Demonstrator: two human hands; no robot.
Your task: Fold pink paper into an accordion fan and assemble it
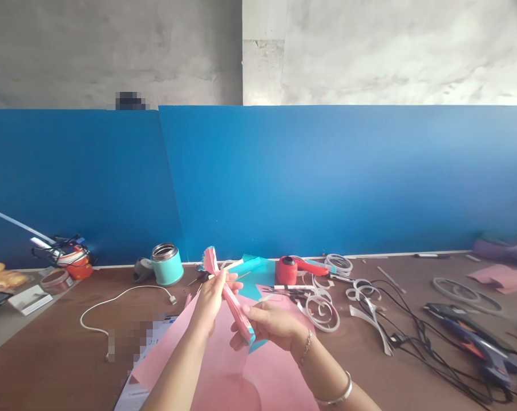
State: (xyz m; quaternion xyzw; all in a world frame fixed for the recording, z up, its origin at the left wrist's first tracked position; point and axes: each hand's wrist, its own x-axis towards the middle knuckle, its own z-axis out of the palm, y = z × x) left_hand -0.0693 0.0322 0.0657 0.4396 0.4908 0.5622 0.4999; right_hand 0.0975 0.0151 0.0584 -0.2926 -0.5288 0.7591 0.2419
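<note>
As the left hand and right hand grip the folded paper above the pink sheet, it slants far left to near right, right hand nearer its near end.

This looks like a small craft workshop: a brown counter strewn with pink paper and curled white strips, against 2 blue partition panels below a bare concrete wall.
</note>
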